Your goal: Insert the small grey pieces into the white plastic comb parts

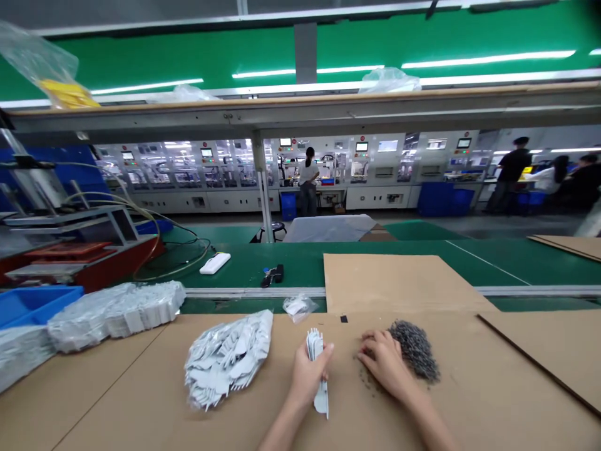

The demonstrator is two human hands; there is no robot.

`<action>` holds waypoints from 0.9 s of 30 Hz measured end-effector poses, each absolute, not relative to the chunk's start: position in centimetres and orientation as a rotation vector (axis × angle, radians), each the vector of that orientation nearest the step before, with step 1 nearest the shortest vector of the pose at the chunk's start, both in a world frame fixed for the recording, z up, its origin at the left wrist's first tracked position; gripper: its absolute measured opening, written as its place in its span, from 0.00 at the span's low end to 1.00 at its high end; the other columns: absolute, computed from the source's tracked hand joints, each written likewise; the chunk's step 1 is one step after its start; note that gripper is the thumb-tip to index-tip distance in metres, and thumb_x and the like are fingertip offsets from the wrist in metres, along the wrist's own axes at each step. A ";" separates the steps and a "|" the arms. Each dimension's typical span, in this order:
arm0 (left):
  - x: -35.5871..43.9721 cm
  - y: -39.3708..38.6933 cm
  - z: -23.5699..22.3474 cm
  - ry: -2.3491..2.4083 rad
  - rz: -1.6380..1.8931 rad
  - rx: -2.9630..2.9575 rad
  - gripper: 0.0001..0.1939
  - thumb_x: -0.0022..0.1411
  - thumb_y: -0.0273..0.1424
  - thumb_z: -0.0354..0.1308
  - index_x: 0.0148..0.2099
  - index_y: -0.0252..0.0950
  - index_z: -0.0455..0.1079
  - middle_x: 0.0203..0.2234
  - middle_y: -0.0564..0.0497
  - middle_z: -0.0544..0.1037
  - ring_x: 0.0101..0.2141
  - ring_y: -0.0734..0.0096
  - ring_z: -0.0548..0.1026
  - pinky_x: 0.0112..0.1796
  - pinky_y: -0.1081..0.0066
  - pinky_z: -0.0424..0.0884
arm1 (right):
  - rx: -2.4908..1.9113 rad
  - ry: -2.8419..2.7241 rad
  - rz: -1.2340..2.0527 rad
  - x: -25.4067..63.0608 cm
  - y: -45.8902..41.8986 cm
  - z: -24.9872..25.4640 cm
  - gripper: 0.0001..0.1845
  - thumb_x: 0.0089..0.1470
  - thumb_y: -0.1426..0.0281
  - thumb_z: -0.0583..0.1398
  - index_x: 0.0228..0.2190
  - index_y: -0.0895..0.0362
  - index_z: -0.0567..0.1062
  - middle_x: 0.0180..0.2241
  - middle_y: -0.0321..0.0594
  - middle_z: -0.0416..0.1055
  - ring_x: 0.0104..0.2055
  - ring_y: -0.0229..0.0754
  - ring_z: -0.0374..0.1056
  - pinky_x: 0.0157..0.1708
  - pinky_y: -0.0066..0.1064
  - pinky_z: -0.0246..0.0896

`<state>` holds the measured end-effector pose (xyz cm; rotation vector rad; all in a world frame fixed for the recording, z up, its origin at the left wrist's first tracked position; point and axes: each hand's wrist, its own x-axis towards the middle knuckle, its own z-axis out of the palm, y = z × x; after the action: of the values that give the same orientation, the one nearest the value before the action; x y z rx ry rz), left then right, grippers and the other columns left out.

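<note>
Nearest me, my left hand (307, 376) has its fingers (320, 352) closed around a stack of white toothed parts (315, 346). The stack stands on edge, its long axis running roughly fore and aft, with one end projecting below the hand toward me.

My right hand (382, 363) lies curled against the near side of a pile of dark pellets (416, 351), touching it. I cannot tell whether these fingers grip any pellets. The pile lies to the right of and beyond the right fingers, its long axis slanting from far left to near right. The right hand is the nearer hand to it; the left hand stands just apart.

Left of my left hand, a clear bag (225, 360) of similar white parts rests on the cardboard-topped counter (117, 391). A small clear bag (298, 308) lies at the counter's far edge. Beyond it, a green belt (357, 258) carries a white power bank (215, 263) and a black tool (277, 273). A blue bin (32, 305) sits far left. In the distance, a co-worker (308, 181) stands at a row of machines (375, 163).
</note>
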<state>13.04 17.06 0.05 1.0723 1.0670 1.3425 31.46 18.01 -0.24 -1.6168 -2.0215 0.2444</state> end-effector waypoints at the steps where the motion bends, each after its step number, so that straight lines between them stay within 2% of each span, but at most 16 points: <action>1: 12.9 16.9 0.2 1.111 1.329 1.143 0.15 0.46 0.39 0.60 0.28 0.34 0.60 0.10 0.62 0.58 0.11 0.83 0.57 0.13 0.81 0.55 | -1.592 -1.985 0.282 31.2 18.0 0.0 0.08 0.46 0.64 0.55 0.22 0.53 0.72 0.37 0.42 0.66 0.44 0.49 0.56 0.42 0.40 0.48; 3: 12.7 16.5 0.5 1.170 1.283 1.242 0.14 0.47 0.38 0.59 0.31 0.32 0.64 0.11 0.61 0.60 0.11 0.82 0.58 0.13 0.81 0.55 | -1.491 -1.861 0.441 30.5 17.7 0.5 0.10 0.46 0.62 0.54 0.23 0.54 0.71 0.36 0.43 0.67 0.43 0.49 0.58 0.42 0.40 0.49; 6: 12.8 15.9 1.1 1.160 1.211 1.290 0.16 0.50 0.39 0.56 0.35 0.31 0.66 0.11 0.60 0.59 0.11 0.82 0.57 0.13 0.81 0.55 | -1.207 -1.592 0.903 28.8 16.7 1.1 0.13 0.48 0.59 0.53 0.25 0.56 0.68 0.31 0.41 0.68 0.37 0.46 0.62 0.39 0.35 0.55; 8: 13.0 15.6 1.4 1.146 1.203 1.291 0.16 0.50 0.39 0.56 0.33 0.30 0.67 0.10 0.60 0.59 0.11 0.82 0.57 0.13 0.80 0.55 | -1.026 -1.430 1.163 27.5 16.0 1.4 0.13 0.49 0.59 0.53 0.26 0.56 0.67 0.28 0.38 0.67 0.36 0.44 0.64 0.38 0.33 0.56; 11: 13.1 15.5 1.8 1.141 1.214 1.249 0.15 0.49 0.39 0.57 0.30 0.30 0.66 0.10 0.59 0.60 0.11 0.82 0.58 0.13 0.80 0.56 | -0.945 -1.328 1.299 26.2 15.2 1.6 0.13 0.47 0.59 0.56 0.24 0.57 0.65 0.23 0.35 0.65 0.32 0.41 0.64 0.34 0.30 0.58; 13: 13.1 15.5 2.0 1.105 1.201 1.207 0.14 0.48 0.39 0.58 0.29 0.31 0.65 0.09 0.60 0.59 0.11 0.81 0.58 0.14 0.80 0.57 | -0.960 -1.324 1.296 25.9 15.0 1.6 0.13 0.47 0.59 0.56 0.24 0.57 0.66 0.24 0.35 0.65 0.31 0.41 0.64 0.32 0.29 0.59; 17: 13.1 15.5 2.1 1.047 1.185 1.138 0.14 0.48 0.38 0.58 0.28 0.32 0.63 0.08 0.62 0.57 0.11 0.81 0.56 0.14 0.80 0.57 | -0.962 -1.319 1.104 26.3 15.2 1.4 0.13 0.46 0.62 0.58 0.33 0.57 0.67 0.32 0.42 0.68 0.37 0.43 0.64 0.38 0.33 0.60; 21: 13.2 15.4 1.8 0.996 1.146 1.150 0.13 0.49 0.38 0.57 0.28 0.33 0.62 0.08 0.62 0.57 0.11 0.82 0.55 0.15 0.79 0.57 | -1.053 -1.456 0.898 26.7 15.0 1.3 0.09 0.48 0.64 0.56 0.30 0.57 0.71 0.30 0.42 0.70 0.35 0.44 0.65 0.37 0.33 0.60; 27: 13.5 15.2 1.5 0.991 1.141 1.120 0.14 0.49 0.39 0.57 0.28 0.33 0.62 0.08 0.62 0.56 0.11 0.82 0.55 0.15 0.79 0.57 | -1.082 -1.533 0.717 26.8 14.7 1.5 0.08 0.48 0.66 0.56 0.30 0.55 0.73 0.30 0.42 0.71 0.34 0.44 0.66 0.35 0.33 0.62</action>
<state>13.49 15.19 1.46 1.1204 0.9913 1.1407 26.82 14.65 1.51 -1.0818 -1.5326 0.7166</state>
